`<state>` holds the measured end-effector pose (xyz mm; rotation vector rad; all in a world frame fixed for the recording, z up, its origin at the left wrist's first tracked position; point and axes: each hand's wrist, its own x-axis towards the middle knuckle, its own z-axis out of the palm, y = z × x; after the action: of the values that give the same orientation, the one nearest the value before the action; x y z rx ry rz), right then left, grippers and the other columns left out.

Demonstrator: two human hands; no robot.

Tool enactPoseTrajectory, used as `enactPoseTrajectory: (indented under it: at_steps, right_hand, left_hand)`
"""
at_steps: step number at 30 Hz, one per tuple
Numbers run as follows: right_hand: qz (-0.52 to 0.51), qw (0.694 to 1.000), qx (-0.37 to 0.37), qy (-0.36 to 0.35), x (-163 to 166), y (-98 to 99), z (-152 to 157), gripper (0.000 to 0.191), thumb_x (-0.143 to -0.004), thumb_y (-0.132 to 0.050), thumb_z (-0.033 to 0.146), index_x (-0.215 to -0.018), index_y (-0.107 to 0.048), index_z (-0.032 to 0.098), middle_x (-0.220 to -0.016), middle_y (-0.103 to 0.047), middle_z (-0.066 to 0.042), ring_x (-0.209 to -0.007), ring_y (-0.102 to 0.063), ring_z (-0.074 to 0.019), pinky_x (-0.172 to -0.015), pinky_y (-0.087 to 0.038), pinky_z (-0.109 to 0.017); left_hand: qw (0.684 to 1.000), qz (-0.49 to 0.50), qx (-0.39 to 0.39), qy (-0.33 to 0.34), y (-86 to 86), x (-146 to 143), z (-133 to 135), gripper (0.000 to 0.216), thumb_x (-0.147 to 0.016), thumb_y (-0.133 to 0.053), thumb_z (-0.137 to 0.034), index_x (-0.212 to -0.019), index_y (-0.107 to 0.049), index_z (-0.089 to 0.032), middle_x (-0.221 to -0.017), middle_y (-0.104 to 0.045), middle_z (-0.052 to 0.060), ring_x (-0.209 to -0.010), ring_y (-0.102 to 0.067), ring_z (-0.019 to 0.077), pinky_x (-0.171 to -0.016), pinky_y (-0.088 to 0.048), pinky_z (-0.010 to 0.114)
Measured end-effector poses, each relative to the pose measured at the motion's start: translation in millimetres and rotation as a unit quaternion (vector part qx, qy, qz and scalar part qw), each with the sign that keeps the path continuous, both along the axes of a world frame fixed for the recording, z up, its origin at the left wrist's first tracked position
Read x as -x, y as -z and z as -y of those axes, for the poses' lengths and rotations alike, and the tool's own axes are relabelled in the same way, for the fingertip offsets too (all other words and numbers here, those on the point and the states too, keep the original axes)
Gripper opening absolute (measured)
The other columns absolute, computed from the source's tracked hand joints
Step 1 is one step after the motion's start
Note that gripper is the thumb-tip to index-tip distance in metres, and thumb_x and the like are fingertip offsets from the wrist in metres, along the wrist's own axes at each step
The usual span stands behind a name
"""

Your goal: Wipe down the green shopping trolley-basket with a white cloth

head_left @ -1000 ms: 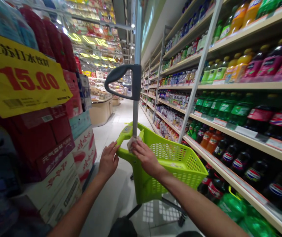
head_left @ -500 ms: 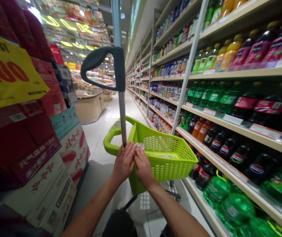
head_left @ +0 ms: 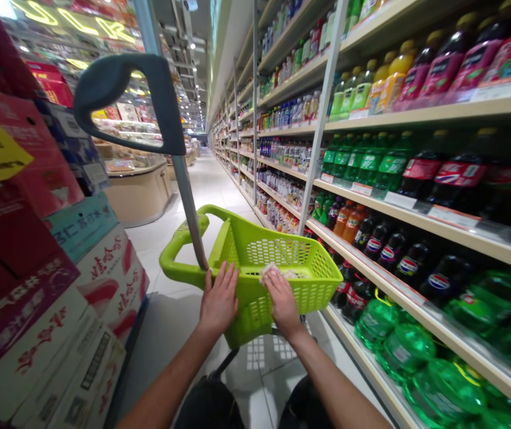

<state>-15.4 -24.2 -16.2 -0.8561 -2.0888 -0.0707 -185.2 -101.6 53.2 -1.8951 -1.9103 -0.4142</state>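
Note:
A lime-green shopping cart basket point(head_left: 315, 293) with slotted walls stands before me. My left hand point(head_left: 218, 300) lies on its near side by the foot of the grey pole, fingers stretched out and holding nothing. Farther right along the same rim, my right hand point(head_left: 284, 302) presses a crumpled pale cloth point(head_left: 268, 270) against the edge. More whitish material lies inside the basket behind those fingers, too small to identify. The pole point(head_left: 194, 214) leans up and left, carrying a dark grey loop handle point(head_left: 173, 113).
Tall shelves point(head_left: 416, 205) of drink bottles line the right side, with large green bottles point(head_left: 443, 381) at the bottom. Stacked cartons point(head_left: 103, 262) rise close on the left. A rounded display counter point(head_left: 142, 193) stands beyond them, beside the tiled aisle point(head_left: 197, 173).
My hands have moved apart. The right one has slid rightward along the rim with the cloth, while the left stays near the pole. The cart and surroundings appear shifted left in view.

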Motion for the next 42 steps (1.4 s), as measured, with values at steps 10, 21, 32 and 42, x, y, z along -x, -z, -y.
enactPoseTrajectory:
  at_steps: [10, 21, 32, 42]
  right_hand:
    - [0.007, 0.999, 0.023, 0.045, -23, 7.6, -7, 0.054, -0.072, -0.031, 0.0, -0.121, -0.05, 0.014, -0.129, -0.046, -0.009, -0.128, -0.028, -0.0193, -0.102, -0.029, -0.041]
    - [0.01, 0.995, 0.014, 0.1, -69, 22.5, -21, 0.049, -0.077, -0.031, 0.004, -0.121, -0.05, 0.018, -0.129, -0.047, -0.008, -0.127, -0.03, -0.0189, -0.101, -0.03, -0.04]
    - [-0.015, 0.987, 0.014, 0.157, -110, 39.0, -36, 0.047, -0.077, -0.031, 0.004, -0.118, -0.052, 0.015, -0.125, -0.05, -0.01, -0.125, -0.031, -0.0211, -0.099, -0.032, -0.044]
    - [-0.04, 0.98, 0.017, 0.192, -119, 40.4, -38, 0.045, -0.077, -0.032, 0.005, -0.115, -0.054, 0.014, -0.122, -0.052, -0.011, -0.124, -0.034, -0.0211, -0.099, -0.033, -0.044]
  left_hand:
    - [0.997, -0.003, 0.061, 0.042, 10.8, -45, -24, 0.055, -0.074, -0.04, -0.024, -0.128, -0.038, -0.011, -0.139, -0.033, 0.007, -0.132, -0.019, 0.0221, -0.108, -0.009, 0.049]
    - [0.991, -0.01, 0.114, 0.075, 25.5, -77, -40, 0.058, -0.075, -0.038, -0.027, -0.131, -0.033, -0.01, -0.141, -0.028, 0.009, -0.133, -0.014, 0.0231, -0.107, -0.007, 0.049]
    - [0.99, -0.015, 0.108, 0.085, 41.4, -90, -45, 0.06, -0.074, -0.039, -0.024, -0.132, -0.031, -0.01, -0.141, -0.027, 0.01, -0.133, -0.015, 0.0236, -0.107, -0.009, 0.049]
    - [0.99, -0.007, 0.114, 0.083, 41.6, -93, -45, 0.061, -0.074, -0.038, -0.025, -0.133, -0.029, -0.01, -0.142, -0.026, 0.009, -0.133, -0.014, 0.0225, -0.107, -0.008, 0.048]
